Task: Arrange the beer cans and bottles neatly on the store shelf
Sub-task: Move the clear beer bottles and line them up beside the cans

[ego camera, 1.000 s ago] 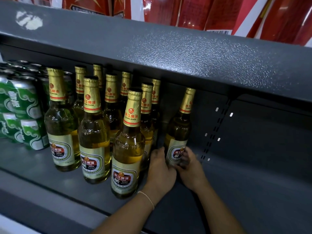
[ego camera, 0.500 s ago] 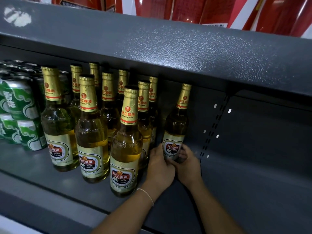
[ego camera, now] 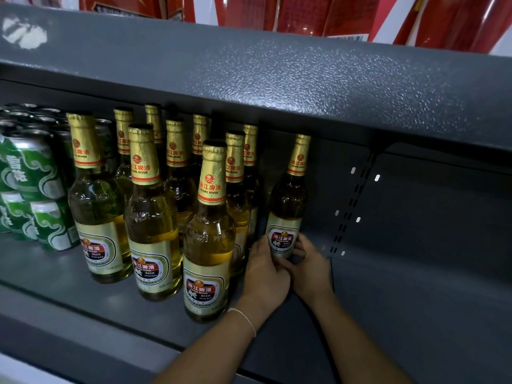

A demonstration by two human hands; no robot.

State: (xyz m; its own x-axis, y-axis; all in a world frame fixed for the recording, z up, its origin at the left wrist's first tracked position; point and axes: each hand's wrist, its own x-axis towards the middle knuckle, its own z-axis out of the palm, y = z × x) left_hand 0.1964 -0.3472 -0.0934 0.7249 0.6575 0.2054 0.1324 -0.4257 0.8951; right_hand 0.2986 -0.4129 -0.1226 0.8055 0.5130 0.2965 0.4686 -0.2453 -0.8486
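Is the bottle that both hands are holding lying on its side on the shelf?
No, the Pearl River beer bottle stands upright at the back of the shelf, with the left hand and right hand around its base.

The shelf (ego camera: 69,275) and the board above it (ego camera: 277,79) are dark grey with a fine pebbled texture, and the board carries a whitish scuffed patch (ego camera: 23,31) at its left end. The bottles (ego camera: 207,245) are clear glass over amber-gold beer, with gold foil on the necks banded in red and pale gold labels bearing a red and black panel with white lettering. The cans (ego camera: 33,173) are green with white swirls and silver tops, and the packs (ego camera: 318,12) on the upper level are glossy red with white strips.
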